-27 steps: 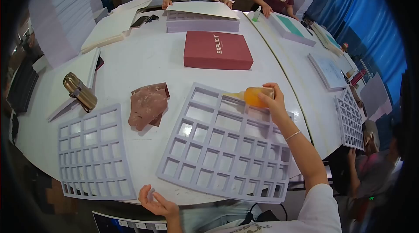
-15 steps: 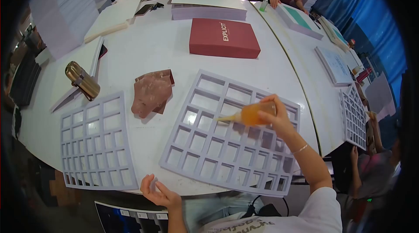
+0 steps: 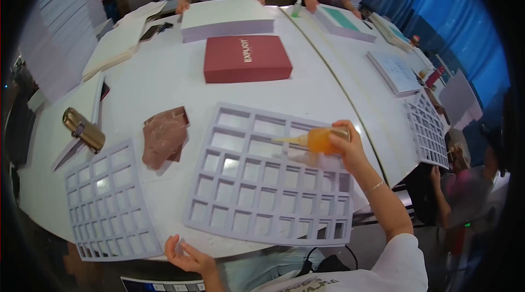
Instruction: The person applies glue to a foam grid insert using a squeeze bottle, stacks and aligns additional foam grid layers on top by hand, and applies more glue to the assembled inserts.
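My right hand [image 3: 345, 141] grips a squeeze bottle [image 3: 320, 140] of amber liquid, tipped on its side with its thin nozzle pointing left. The bottle is above a large pale grey grid frame [image 3: 251, 187] with rows of rectangular openings. My left hand [image 3: 190, 259] is at the table's front edge, near the frame's lower left corner. Its fingers are curled, thumb near the index finger, around something small that I cannot make out. A second, similar grid frame [image 3: 112, 204] lies to the left. Between and behind the frames sits a crumpled brown piece of material [image 3: 164, 138].
A red box [image 3: 249, 59] marked EXPLICIT stands behind the large frame. Farther back, a person has hands at a stack of white sheets [image 3: 227, 18]. A gold flask [image 3: 83, 130] is at left. Another person works at a grid frame [image 3: 426, 130] on the right.
The view has shifted, so the table's contents appear moved left and mostly lower. My right hand has carried the bottle toward the back of the large frame. The far person's top sheet now lies flat.
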A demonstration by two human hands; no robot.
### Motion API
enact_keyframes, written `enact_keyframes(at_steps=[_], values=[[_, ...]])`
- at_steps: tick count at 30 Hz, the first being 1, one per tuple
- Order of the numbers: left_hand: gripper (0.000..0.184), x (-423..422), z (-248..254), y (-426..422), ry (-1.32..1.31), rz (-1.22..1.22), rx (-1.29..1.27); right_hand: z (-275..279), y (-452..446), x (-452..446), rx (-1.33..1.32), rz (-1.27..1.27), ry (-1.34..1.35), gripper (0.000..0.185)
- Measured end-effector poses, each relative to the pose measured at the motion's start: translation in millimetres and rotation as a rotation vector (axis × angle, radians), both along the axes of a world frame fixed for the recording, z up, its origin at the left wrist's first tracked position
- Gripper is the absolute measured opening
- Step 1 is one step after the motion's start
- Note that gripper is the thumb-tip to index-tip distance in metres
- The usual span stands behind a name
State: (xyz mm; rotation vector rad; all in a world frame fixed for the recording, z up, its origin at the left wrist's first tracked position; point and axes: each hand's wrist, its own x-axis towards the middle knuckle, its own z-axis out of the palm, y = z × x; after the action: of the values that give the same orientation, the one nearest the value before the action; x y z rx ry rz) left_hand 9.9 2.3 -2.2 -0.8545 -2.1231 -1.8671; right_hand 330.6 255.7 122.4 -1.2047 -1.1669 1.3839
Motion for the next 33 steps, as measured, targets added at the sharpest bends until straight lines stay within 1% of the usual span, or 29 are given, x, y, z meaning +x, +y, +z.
enact_keyframes(at_steps=[3, 7, 11, 14, 20, 25, 28, 29, 31, 32, 33], values=[[0.024, -1.1, 0.2, -1.3, 0.028, 0.001, -0.039, 3.3, 33.2, 27.6, 0.086, -0.047, -0.104, 0.038], [0.027, -1.1, -0.8, -3.3, 0.016, 0.005, -0.088, -10.0, 60.6, 40.0, 0.21, -0.034, -0.22, 0.035], [0.028, -0.2, -1.3, -2.1, 0.022, 0.003, -0.076, -10.8, 61.7, 39.2, 0.173, 0.015, -0.218, 0.035], [0.029, -0.7, -1.5, -1.3, 0.008, -0.002, -0.058, -2.4, 44.4, 38.8, 0.077, 0.078, -0.23, 0.034], [0.031, -0.5, -1.6, -0.5, 0.003, -0.014, -0.031, -7.6, -27.6, 37.4, 0.162, 0.297, -0.271, 0.036], [0.031, 0.1, -0.5, -1.7, 0.009, -0.012, -0.05, -6.3, -90.1, 28.3, 0.148, 0.57, -0.345, 0.038], [0.03, -2.1, 3.4, -0.1, 0.066, -0.02, -0.067, -6.1, -99.7, 32.3, -0.097, 0.495, -0.09, 0.039], [0.03, -2.7, 1.6, -1.2, 0.061, -0.026, -0.06, -14.0, -93.5, 40.7, -0.111, 0.352, 0.004, 0.041], [0.03, 1.0, 1.6, 0.0, 0.004, -0.041, -0.031, -16.5, -65.8, 65.5, -0.04, 0.121, 0.027, 0.042], [0.03, 0.7, 0.4, -0.1, 0.016, -0.044, -0.04, -16.2, -49.6, 78.5, 0.019, 0.003, -0.025, 0.041], [0.03, -1.7, -2.4, -1.8, 0.029, -0.044, -0.05, -18.5, -32.3, 94.1, 0.069, -0.067, -0.024, 0.04]])
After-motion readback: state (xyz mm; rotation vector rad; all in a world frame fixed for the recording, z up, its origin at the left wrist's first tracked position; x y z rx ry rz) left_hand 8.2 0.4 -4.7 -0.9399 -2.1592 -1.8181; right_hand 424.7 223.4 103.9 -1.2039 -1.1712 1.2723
